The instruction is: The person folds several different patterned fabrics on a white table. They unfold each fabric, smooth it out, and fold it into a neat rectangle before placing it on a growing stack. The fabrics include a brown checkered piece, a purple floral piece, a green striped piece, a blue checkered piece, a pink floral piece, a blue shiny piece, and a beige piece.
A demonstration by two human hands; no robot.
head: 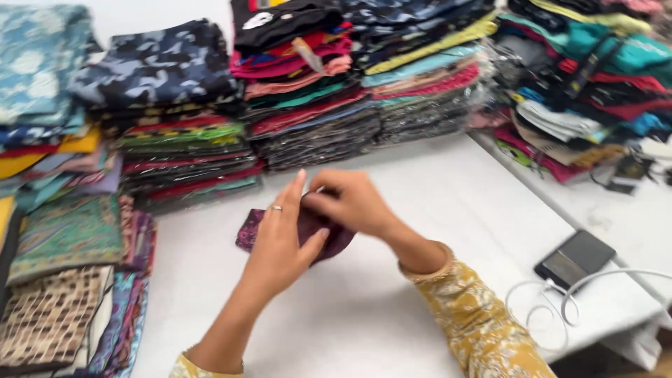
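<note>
Maroon cloth [318, 234], frame centre: gripped by closed fingers of left hand [283, 241] and right hand [350, 203], partly folded; stacks [308, 84] above already folded.

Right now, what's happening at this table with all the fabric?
A person is working a small dark maroon cloth piece with both hands over a white table. The left hand lies over it, a ring on one finger, and the right hand pinches its upper edge. Stacks of folded colourful fabrics line the back and left of the table. A dark flat device with a white cable lies at the right.
</note>
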